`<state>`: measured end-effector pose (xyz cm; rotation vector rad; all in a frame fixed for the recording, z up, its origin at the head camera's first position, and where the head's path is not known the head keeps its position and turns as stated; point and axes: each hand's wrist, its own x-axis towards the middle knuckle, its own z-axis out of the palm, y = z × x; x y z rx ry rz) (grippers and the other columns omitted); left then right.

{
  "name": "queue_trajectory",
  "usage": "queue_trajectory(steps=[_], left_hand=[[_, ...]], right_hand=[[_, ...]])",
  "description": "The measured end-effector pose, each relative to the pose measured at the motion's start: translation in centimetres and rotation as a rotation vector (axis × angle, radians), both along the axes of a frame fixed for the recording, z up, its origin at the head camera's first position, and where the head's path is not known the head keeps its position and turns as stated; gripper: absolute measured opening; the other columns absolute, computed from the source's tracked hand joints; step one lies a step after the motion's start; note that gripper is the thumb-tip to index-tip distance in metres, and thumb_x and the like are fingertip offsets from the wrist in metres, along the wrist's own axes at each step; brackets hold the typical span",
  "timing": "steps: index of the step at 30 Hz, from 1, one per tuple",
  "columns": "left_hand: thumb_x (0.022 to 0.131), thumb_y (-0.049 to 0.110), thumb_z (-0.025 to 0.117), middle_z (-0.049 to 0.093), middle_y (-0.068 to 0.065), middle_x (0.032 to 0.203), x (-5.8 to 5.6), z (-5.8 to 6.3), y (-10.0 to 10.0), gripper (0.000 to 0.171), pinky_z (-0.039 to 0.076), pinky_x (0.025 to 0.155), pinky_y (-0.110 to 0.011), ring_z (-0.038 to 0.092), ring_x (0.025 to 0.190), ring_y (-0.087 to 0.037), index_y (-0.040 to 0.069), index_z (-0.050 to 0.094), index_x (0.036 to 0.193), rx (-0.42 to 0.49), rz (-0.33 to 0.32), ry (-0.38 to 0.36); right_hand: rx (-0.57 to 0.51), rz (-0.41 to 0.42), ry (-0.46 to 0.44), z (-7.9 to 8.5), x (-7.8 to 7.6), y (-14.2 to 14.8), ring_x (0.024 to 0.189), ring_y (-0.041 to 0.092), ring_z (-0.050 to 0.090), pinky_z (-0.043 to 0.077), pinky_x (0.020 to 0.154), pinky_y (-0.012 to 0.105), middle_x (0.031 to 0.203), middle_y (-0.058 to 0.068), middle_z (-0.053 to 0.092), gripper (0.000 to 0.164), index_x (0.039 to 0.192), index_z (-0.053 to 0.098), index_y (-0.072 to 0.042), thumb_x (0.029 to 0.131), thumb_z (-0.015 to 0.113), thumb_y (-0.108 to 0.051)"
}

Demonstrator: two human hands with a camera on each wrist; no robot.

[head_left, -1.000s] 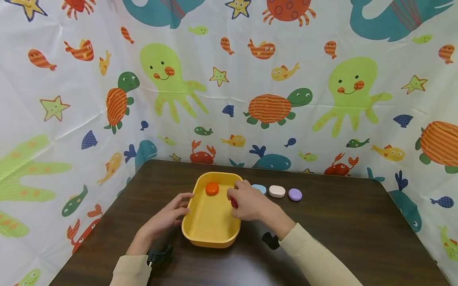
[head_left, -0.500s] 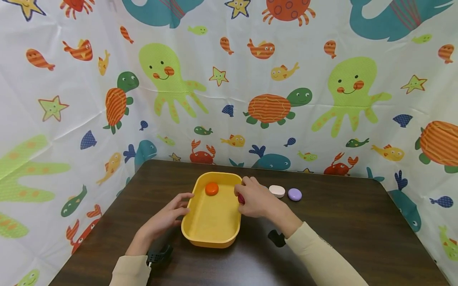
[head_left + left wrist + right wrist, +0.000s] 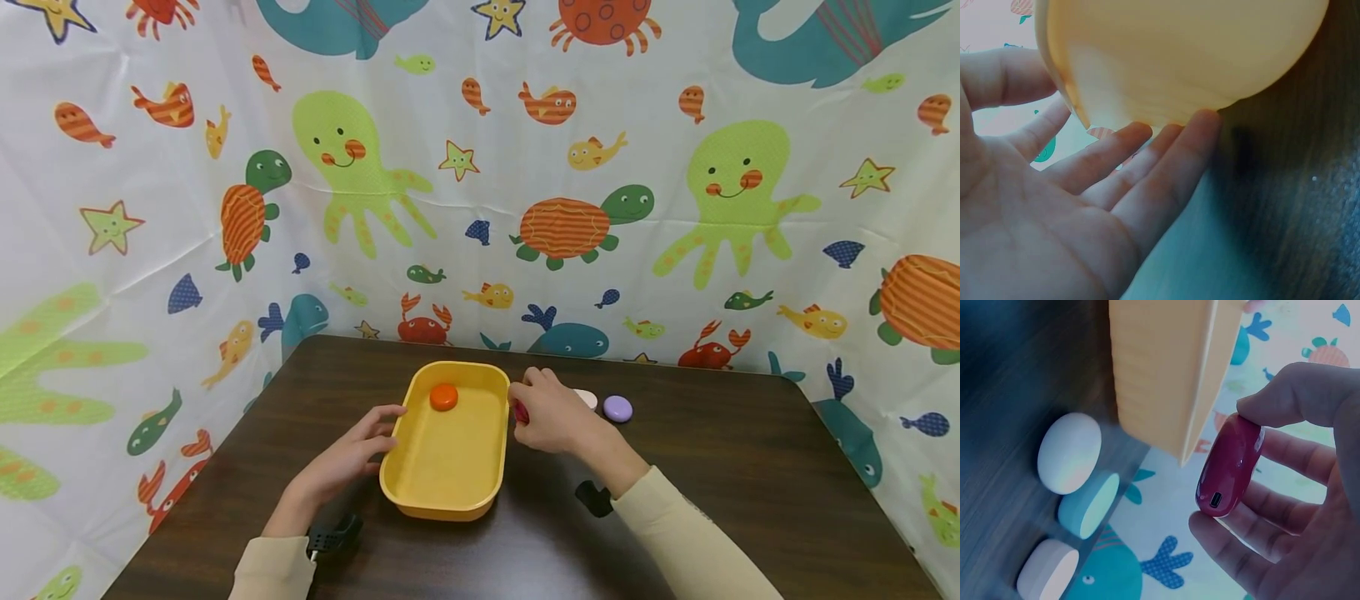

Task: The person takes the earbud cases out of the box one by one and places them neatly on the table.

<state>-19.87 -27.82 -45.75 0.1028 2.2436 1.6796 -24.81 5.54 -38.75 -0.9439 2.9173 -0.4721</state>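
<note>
My right hand [image 3: 555, 412] pinches a dark red earbud case [image 3: 1230, 465] between thumb and fingertips, with its charging port showing in the right wrist view. It hovers just outside the right rim of a yellow plastic tray [image 3: 446, 467]. An orange rounded case [image 3: 443, 397] lies inside the tray near its far end. My left hand [image 3: 345, 458] rests its loosely extended fingers against the tray's left side; the left wrist view shows its fingertips [image 3: 1202, 125] at the tray wall. In the head view my right hand hides most of the red case.
Right of the tray, a pale pink case [image 3: 586, 399] and a purple case [image 3: 618, 408] lie on the dark table [image 3: 720, 467]. The right wrist view also shows a white egg-shaped case [image 3: 1069, 453] and a light blue case [image 3: 1089, 505]. A sea-animal curtain [image 3: 510, 183] hangs behind.
My right hand has carried the red case from above the tray's right side outward to the right, past the rim, covering the light blue case in the head view. My left hand stays put.
</note>
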Motion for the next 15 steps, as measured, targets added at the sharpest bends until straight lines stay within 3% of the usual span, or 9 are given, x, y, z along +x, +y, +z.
queue_trajectory(steps=[15], left_hand=[[0.105, 0.02, 0.052, 0.035, -0.025, 0.155, 0.1, 0.2, 0.0, 0.053, 0.044, 0.105, -0.062, 0.046, 0.134, -0.043, 0.014, 0.029, 0.153, 0.006, -0.016, 0.009]], right_hand=[[0.011, -0.075, -0.048, -0.2, -0.5, 1.7, 0.1, 0.021, 0.047, 0.056, 0.074, 0.034, 0.106, 0.002, 0.053, 0.033, 0.111, 0.068, -0.018, 0.081, 0.08, -0.026]])
